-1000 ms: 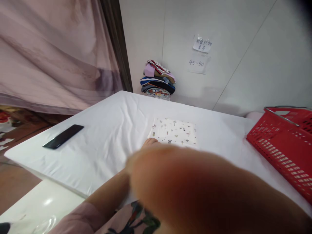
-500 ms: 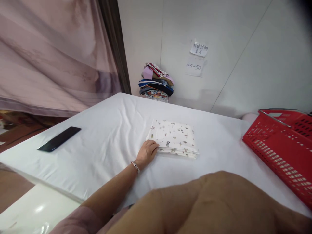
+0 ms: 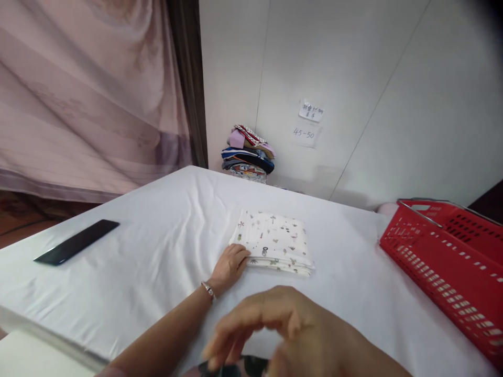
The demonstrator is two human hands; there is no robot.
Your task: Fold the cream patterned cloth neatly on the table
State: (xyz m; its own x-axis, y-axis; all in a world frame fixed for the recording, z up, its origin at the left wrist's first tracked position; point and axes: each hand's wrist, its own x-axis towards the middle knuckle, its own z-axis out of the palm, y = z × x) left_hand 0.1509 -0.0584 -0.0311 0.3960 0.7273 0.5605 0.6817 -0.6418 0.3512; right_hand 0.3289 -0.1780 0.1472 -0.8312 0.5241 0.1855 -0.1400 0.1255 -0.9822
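A folded white cloth with small printed figures (image 3: 275, 241) lies on the white-covered table (image 3: 157, 251). My left hand (image 3: 230, 264) rests at its near left corner, fingers curled against the edge of the folds. It wears a thin bracelet at the wrist. My right hand (image 3: 275, 330) hovers close to the camera at the bottom of the view, blurred, fingers loosely bent and apart, holding nothing I can see.
A black phone (image 3: 76, 248) lies flat near the table's left edge. A red plastic basket (image 3: 444, 262) stands at the right. A stack of folded clothes (image 3: 248, 156) sits at the far corner by the wall. A pink curtain (image 3: 78, 94) hangs at left.
My right hand has dropped from filling the view to low in front of the camera. My left hand stays at the cloth's corner. The view has tilted up a little.
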